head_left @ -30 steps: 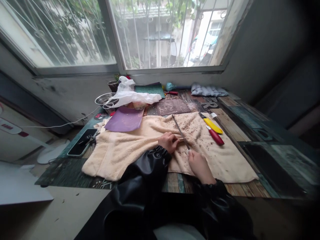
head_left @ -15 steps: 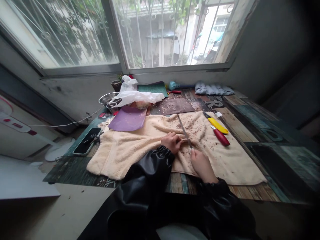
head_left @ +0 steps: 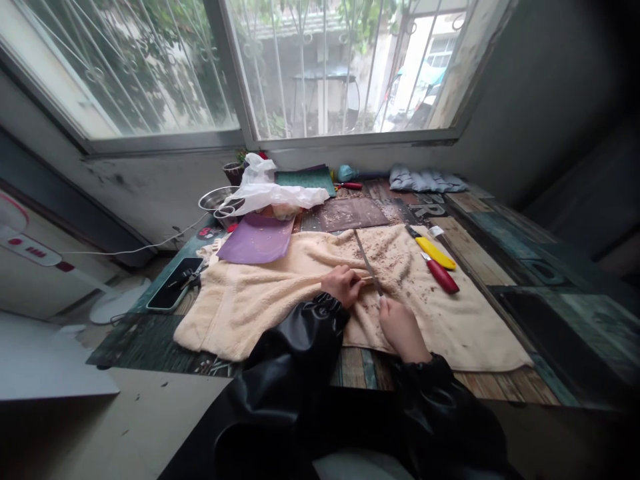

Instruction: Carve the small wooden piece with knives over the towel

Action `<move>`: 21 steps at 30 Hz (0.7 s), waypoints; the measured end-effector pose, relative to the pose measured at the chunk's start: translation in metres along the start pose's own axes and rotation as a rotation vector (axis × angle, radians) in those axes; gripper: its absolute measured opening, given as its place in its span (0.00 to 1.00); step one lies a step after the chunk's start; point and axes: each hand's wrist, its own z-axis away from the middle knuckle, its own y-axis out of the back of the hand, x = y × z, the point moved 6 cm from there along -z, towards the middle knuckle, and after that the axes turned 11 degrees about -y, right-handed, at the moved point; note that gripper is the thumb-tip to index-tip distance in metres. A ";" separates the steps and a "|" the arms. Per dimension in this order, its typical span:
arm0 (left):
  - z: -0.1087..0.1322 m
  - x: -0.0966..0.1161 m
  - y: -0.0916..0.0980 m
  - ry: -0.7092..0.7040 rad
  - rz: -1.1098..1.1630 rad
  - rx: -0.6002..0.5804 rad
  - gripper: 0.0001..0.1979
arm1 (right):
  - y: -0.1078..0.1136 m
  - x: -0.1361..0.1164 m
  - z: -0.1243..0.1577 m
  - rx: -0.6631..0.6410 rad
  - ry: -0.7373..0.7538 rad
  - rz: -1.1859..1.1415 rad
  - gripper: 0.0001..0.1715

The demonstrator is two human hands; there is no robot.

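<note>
While right hand (head_left: 404,330) clasps long, thin, dark tool (head_left: 368,265), left hand (head_left: 342,285) curled, contents unclear.

Looks like a home room doubling as a craft corner tbh: small brown shavings (head_left: 381,248) on a fluffy beige towel (head_left: 250,300), red-handled knife (head_left: 442,275), grey-framed barred window (head_left: 270,73), brown-potted green plant (head_left: 233,173).

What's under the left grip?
Beige towel shows around the left grip, with brown bits scattered beyond its right side; whatever lies directly beneath is covered.
</note>
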 end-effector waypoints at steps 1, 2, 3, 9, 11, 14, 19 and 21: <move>0.000 -0.001 0.000 0.003 -0.005 -0.002 0.09 | 0.002 -0.005 -0.005 0.005 -0.001 -0.005 0.24; -0.001 -0.001 0.000 0.009 -0.008 -0.005 0.09 | 0.003 -0.009 -0.009 0.007 0.007 -0.010 0.25; -0.001 -0.002 0.001 0.017 -0.011 -0.007 0.09 | 0.004 -0.012 -0.012 0.008 0.016 -0.014 0.25; -0.002 -0.004 0.002 0.051 -0.029 -0.005 0.09 | 0.002 0.001 -0.002 -0.020 0.023 -0.022 0.24; -0.001 0.000 0.000 0.012 -0.020 -0.016 0.09 | 0.002 0.005 0.001 -0.012 0.015 -0.018 0.24; 0.001 0.005 -0.002 -0.029 -0.015 -0.023 0.10 | 0.004 0.001 -0.004 0.000 0.006 -0.013 0.24; -0.001 0.001 -0.001 0.038 -0.046 -0.006 0.10 | 0.003 0.001 -0.004 -0.015 0.004 -0.006 0.24; -0.002 0.000 0.000 0.045 -0.047 -0.003 0.09 | 0.000 0.008 0.002 -0.030 0.015 -0.015 0.23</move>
